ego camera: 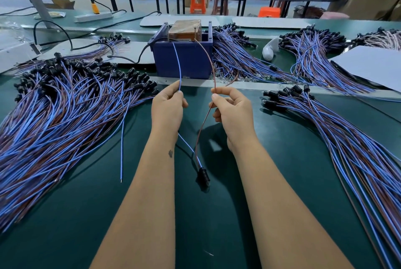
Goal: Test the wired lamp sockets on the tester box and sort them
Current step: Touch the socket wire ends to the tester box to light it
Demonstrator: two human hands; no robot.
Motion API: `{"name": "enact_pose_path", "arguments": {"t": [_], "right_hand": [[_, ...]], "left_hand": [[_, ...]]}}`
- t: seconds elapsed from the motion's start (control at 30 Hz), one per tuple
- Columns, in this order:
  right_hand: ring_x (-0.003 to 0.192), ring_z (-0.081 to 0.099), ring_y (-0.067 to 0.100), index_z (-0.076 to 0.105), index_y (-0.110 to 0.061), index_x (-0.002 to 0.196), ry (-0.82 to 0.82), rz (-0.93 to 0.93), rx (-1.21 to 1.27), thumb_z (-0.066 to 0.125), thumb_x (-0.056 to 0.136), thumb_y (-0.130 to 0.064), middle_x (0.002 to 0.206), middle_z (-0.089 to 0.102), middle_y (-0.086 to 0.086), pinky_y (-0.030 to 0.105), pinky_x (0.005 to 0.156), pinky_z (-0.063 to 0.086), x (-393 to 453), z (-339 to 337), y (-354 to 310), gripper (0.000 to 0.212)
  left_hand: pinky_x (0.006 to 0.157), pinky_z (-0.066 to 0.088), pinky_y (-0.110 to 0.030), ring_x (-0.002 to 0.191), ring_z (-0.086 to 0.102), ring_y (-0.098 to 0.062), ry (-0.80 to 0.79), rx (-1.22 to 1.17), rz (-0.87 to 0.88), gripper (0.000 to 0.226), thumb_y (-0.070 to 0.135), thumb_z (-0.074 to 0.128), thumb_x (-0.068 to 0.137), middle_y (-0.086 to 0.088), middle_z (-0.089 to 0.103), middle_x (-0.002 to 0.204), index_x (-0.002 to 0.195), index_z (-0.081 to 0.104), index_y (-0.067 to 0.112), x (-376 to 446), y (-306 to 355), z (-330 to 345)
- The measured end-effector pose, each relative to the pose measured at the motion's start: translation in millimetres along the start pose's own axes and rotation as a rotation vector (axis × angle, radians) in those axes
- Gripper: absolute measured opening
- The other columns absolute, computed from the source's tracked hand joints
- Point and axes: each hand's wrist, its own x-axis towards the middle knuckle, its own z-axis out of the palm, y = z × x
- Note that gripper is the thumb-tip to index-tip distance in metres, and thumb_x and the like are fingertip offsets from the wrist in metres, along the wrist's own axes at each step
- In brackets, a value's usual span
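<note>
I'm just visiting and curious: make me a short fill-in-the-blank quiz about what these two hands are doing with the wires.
1. The left hand pinches the thin ____ wire.
2. The right hand pinches the thin ____ wire.
3. Both wires run up to the dark ____ plastic tester box.
4. The small black lamp socket hangs ____ the hands.

Missing words: blue; brown; blue; below

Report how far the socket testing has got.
Done or untested: piles of wired sockets lie both sides; which is unclear. In hand: left hand pinches the blue wire, right hand the brown wire, reaching the blue tester box; black socket dangles. Left: sorting it.
</note>
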Motion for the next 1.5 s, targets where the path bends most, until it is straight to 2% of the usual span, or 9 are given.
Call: {"name": "enact_pose_path", "arguments": {"t": [0.37,0.57,0.83,1.17,1.5], "right_hand": [[0.054,0.052,0.006,0.069,-0.023,0.096,-0.016,-0.004,-0.01,0.06,0.094,-0.012,0.068,0.063,-0.002,0.015,0.051,0.044,1,-1,2,0.014],[0.055,0.052,0.006,0.068,-0.027,0.093,-0.021,-0.005,-0.019,0.06,0.094,-0.013,0.068,0.063,-0.003,0.015,0.052,0.044,2,0,2,0.016],[0.055,0.053,0.005,0.069,-0.025,0.096,-0.036,-0.002,-0.034,0.06,0.094,-0.014,0.068,0.063,-0.003,0.014,0.053,0.044,2,0,3,0.014],[0.056,0.054,0.003,0.069,-0.025,0.096,-0.039,0.02,-0.041,0.059,0.094,-0.013,0.072,0.064,0.001,0.014,0.053,0.044,1,0,0,0.015],[0.062,0.055,0.006,0.068,-0.027,0.095,-0.058,0.024,-0.082,0.06,0.095,-0.013,0.072,0.064,-0.001,0.014,0.054,0.045,1,0,-1,0.016]], "left_hand": [[0.044,0.028,-0.02,0.035,0.029,-0.003,0.091,-0.082,-0.038,0.035,0.011,0.046,0.1,0.011,0.056,0.058,0.129,0.062,0.023,6,2,-3],[0.045,0.028,-0.02,0.036,0.03,-0.002,0.069,-0.051,-0.03,0.035,0.011,0.046,0.1,0.011,0.056,0.057,0.127,0.063,0.024,7,1,-1],[0.038,0.028,-0.012,0.036,0.028,-0.003,0.041,0.004,0.005,0.037,0.01,0.045,0.098,0.015,0.056,0.05,0.128,0.063,0.024,8,-2,2],[0.046,0.03,-0.021,0.036,0.035,0.0,0.073,-0.005,-0.001,0.035,0.012,0.046,0.099,0.015,0.056,0.052,0.127,0.063,0.025,10,-2,1],[0.042,0.029,-0.018,0.034,0.032,-0.001,0.072,-0.006,-0.003,0.036,0.012,0.045,0.098,0.013,0.056,0.053,0.127,0.062,0.025,11,-3,1]]}}
